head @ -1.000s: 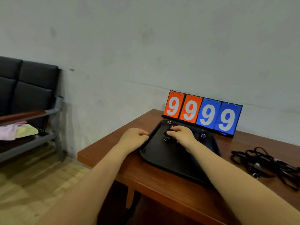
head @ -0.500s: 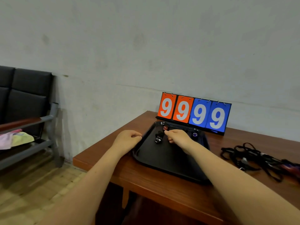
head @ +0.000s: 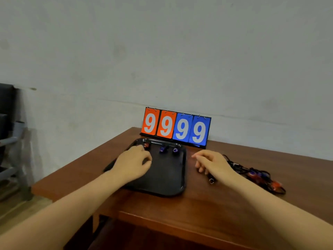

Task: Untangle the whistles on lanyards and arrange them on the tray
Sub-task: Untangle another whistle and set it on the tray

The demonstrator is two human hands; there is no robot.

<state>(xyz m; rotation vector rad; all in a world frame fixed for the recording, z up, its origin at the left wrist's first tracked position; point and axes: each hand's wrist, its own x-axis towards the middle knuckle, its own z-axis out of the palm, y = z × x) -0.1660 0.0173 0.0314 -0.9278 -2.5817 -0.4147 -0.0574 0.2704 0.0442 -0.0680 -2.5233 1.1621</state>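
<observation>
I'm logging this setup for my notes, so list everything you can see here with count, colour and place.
Plastic serving tray: one, black, on the table in front of the scoreboard.
Whistles on the tray: three, one red and two dark blue, along its far edge.
Tangled pile of lanyards with whistles: one, black cords with red and blue pieces, right of the tray.
Flip scoreboard: one, two orange and two blue cards reading 9999, by the wall.
Wooden table: one, reddish brown.
Metal-framed seat: one, black and grey, far left.
Left hand: fingers curled, over the tray's left side.
Right hand: loosely curled, beside the pile.
</observation>
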